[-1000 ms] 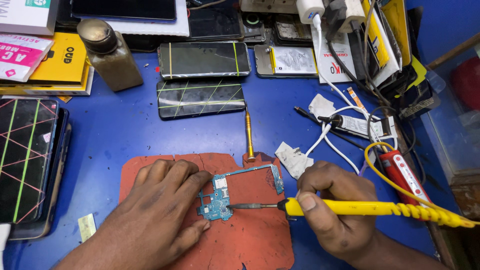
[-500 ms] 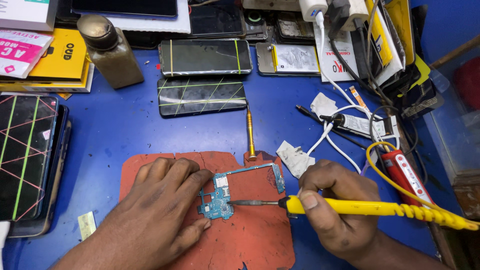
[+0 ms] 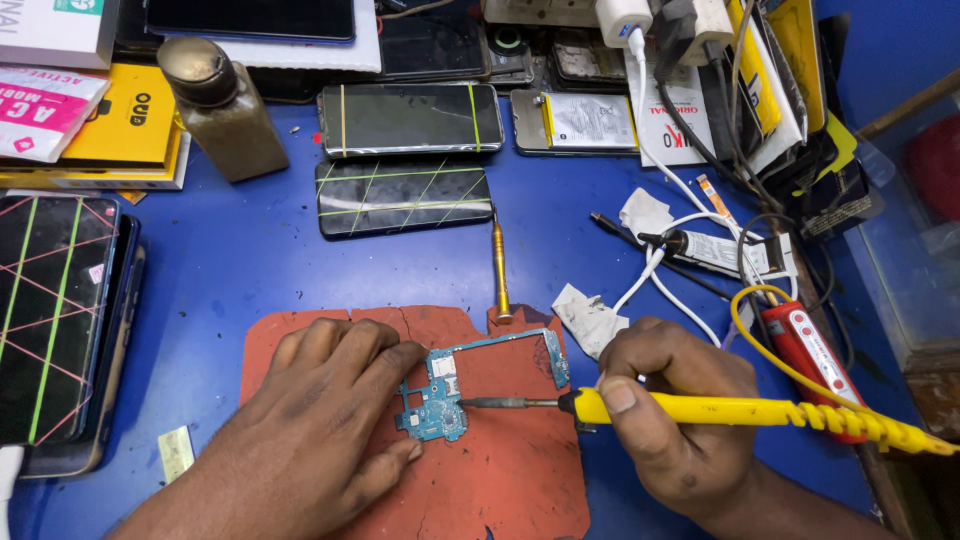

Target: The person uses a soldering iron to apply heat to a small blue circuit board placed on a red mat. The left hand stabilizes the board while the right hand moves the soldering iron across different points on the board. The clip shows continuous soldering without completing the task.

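- Bare blue table left of red mat: open room.
- Phones, bottle block the far side.
- Cables, red tool crowd the right.

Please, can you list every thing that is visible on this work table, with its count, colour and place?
circuit board: 1, blue-green, on the mat
mat: 1, red-brown, cracked, front centre
soldering iron: 1, yellow, tip on the board
screwdriver: 1, brass, above the mat
banded phones: 2, black, centre back
bottle: 1, brown, back left
boxes: several, yellow and pink, far left
white cables: a few, right
red tool: 1, right
table: 1, blue
left hand: steadies the board
right hand: fingers grip the iron
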